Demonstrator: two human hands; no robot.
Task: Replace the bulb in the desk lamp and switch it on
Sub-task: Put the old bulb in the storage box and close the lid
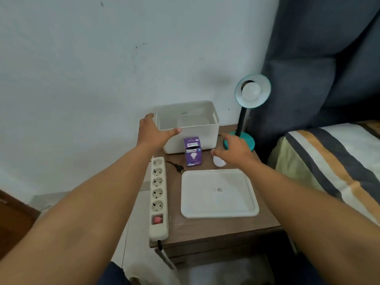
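A teal desk lamp point(242, 120) stands at the back right of the wooden bedside table point(216, 229), its shade turned toward me with a white bulb point(250, 91) screwed in. A purple bulb carton point(192, 152) stands upright in front of a white bin. A loose white bulb point(218, 162) lies on the table right of the carton, partly under my right hand point(234, 151), which hovers open over it and the lamp base. My left hand point(154, 130) rests open on the bin's left front corner, thumb on the rim.
The empty white storage bin point(193, 138) sits against the wall. Its white lid point(219, 194) lies flat in front. A white power strip point(158, 198) with a red switch runs along the table's left edge, a black plug point(180, 168) beside it. A striped bed point(329, 161) is at right.
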